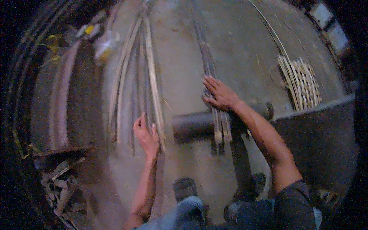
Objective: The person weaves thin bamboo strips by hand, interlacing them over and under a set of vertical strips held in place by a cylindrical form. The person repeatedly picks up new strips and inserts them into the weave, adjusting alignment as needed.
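My left hand (pixel 147 135) is open, thumb and fingers apart, over the near ends of long thin strips (pixel 150 65) that fan out on the floor. Whether it touches them I cannot tell. My right hand (pixel 221 96) lies with outstretched fingers across a narrow bundle of similar strips (pixel 208 57). Its fingers do not wrap round the bundle. The near ends of that bundle rest over a dark cylinder (pixel 193 125), which lies crosswise on the floor. My right forearm passes over part of the cylinder. The picture is somewhat blurred.
A woven lattice piece (pixel 304 84) lies at the right, beside a dark panel with a pale edge (pixel 318 134). On the left are a long brownish piece (pixel 63 99) and a heap of scraps (pixel 65 191). My shoe (pixel 184 188) is below the cylinder.
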A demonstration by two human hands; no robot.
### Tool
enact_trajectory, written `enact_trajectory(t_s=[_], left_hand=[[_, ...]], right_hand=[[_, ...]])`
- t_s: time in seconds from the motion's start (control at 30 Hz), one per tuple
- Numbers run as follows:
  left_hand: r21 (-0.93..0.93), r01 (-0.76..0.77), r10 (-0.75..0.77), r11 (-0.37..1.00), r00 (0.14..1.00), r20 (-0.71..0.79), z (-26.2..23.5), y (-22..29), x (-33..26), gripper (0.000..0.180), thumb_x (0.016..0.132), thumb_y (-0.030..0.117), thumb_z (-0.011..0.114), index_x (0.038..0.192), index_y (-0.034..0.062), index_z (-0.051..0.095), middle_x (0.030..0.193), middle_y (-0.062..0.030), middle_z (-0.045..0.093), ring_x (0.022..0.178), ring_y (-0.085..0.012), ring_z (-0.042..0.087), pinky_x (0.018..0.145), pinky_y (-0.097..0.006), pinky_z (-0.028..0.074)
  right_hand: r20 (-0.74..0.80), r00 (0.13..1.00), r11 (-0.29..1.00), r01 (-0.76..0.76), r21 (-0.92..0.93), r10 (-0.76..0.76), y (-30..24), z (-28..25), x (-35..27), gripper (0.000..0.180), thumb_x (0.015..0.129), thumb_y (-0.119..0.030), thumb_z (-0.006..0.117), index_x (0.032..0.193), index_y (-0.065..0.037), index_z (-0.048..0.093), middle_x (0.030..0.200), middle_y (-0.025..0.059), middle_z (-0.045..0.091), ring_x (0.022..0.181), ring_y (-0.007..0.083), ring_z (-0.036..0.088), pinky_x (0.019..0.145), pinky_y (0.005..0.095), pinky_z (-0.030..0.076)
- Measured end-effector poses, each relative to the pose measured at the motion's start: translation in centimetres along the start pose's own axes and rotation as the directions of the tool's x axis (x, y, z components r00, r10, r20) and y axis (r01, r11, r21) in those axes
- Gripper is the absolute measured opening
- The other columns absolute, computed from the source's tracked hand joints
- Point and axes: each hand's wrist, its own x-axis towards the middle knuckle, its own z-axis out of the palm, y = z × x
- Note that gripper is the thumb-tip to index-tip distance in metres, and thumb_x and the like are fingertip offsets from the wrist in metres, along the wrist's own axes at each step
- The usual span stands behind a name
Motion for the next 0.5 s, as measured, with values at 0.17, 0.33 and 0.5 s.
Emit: enact_trajectory(t_s=[0.17, 0.33, 0.5], left_hand=[[-0.539, 0.500, 0.055, 0.678, 0.697, 0.715, 0.0, 7.6, -3.2, 0.036, 0.093, 0.009, 0.053, 0.128, 0.0014, 0.050, 0.114, -0.0127, 0.061, 0.109, -0.0188, 0.059, 0.093, -0.033, 0.046], [-0.597, 0.612, 0.160, 0.519, 0.617, 0.771, 2.1, 12.0, -6.0, 0.026, 0.094, 0.009, 0.051, 0.119, 0.0007, 0.050, 0.109, -0.0096, 0.062, 0.102, -0.0158, 0.060, 0.086, -0.029, 0.049], [-0.505, 0.794, 0.011, 0.339, 0.533, 0.846, 3.1, 12.1, -5.4, 0.024, 0.094, 0.010, 0.051, 0.116, 0.0025, 0.050, 0.104, -0.0079, 0.060, 0.090, -0.0131, 0.058, 0.077, -0.028, 0.049]], right_hand=[[0.017, 1.000, 0.999, 0.026, -0.039, -0.026, -1.2, -1.3, 0.7, 0.071, 0.095, -0.046, 0.042, 0.149, -0.004, 0.023, 0.155, 0.0182, 0.021, 0.144, 0.0324, 0.020, 0.118, 0.0397, 0.018], [-0.002, 0.999, 0.998, 0.032, -0.050, -0.032, -1.1, -1.1, 0.4, 0.073, 0.096, -0.049, 0.041, 0.149, -0.004, 0.020, 0.155, 0.0186, 0.021, 0.144, 0.0319, 0.019, 0.118, 0.0387, 0.017], [-0.049, 0.998, 0.998, 0.040, 0.047, -0.038, -1.0, -1.1, 0.3, 0.075, 0.095, -0.051, 0.041, 0.149, -0.003, 0.020, 0.155, 0.0190, 0.020, 0.144, 0.0323, 0.019, 0.118, 0.0391, 0.017]])
